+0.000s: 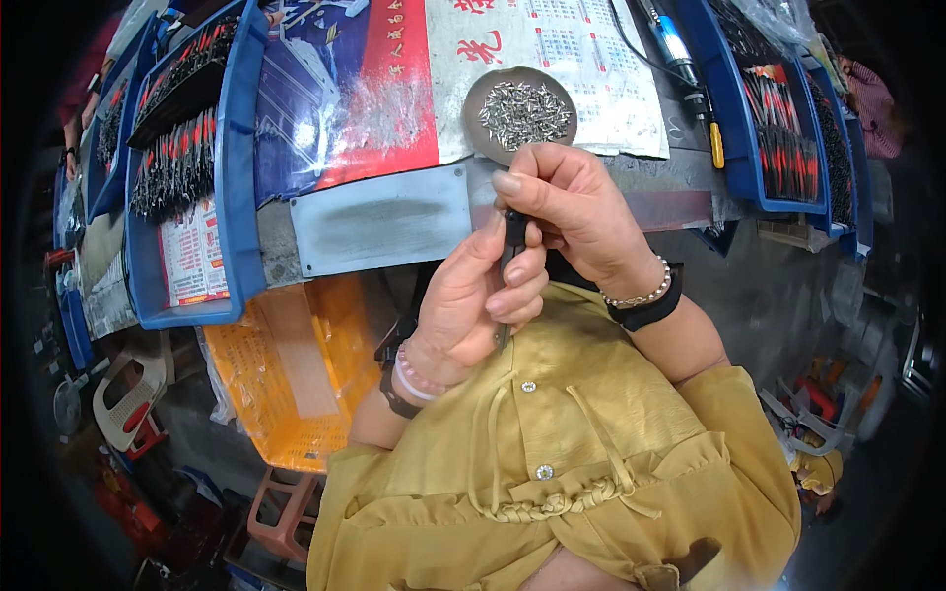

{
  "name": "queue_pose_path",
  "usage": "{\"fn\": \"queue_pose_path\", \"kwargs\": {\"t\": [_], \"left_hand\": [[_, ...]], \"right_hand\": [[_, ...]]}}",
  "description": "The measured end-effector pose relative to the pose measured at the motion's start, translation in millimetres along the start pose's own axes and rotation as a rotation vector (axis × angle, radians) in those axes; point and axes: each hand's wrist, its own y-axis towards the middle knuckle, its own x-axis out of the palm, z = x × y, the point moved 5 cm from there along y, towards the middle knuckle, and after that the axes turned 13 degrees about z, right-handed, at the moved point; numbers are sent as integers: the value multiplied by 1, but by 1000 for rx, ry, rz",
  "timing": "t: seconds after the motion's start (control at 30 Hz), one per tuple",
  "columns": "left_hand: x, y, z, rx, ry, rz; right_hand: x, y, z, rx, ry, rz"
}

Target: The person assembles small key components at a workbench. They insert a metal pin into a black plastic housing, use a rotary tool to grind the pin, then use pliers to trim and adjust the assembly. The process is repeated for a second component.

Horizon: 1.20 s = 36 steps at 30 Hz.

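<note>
Close in front of my body, just off the table's near edge, both my hands meet. The closed fingers of my left hand (pixel 480 291) grip a slim dark metal piece (pixel 514 234) with a black upper end, held roughly upright. Thumb and forefinger of my right hand (pixel 576 202) pinch together right at the top of that piece. Whatever is between these fingertips is hidden or too small to name. Just beyond the right hand, a round shallow bowl (pixel 473 126) holds many small silver metal pins or screws (pixel 524 113).
Blue bins (pixel 236 167) of dark metal parts with red marks stand at left; another blue bin (pixel 823 187) stands right. A blue electric screwdriver (pixel 672 44) and yellow handle (pixel 716 146) lie at right. A pale plate (pixel 384 219) edges the table. Below left sits an orange crate (pixel 241 389).
</note>
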Motion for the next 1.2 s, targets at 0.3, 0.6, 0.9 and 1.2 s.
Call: {"fn": "queue_pose_path", "kwargs": {"t": [0.3, 0.6, 0.9, 1.2], "left_hand": [[13, 3, 22, 94, -19, -24], [8, -3, 39, 141, -89, -78], [1, 0, 42, 115, -144, -60], [-16, 13, 47, 49, -354, 40]], "right_hand": [[-11, 30, -29, -382, -325, 33], [-32, 70, -17, -867, -1464, 296], [-38, 77, -19, -945, -1361, 323], [-54, 74, -29, -813, -984, 321]]}}
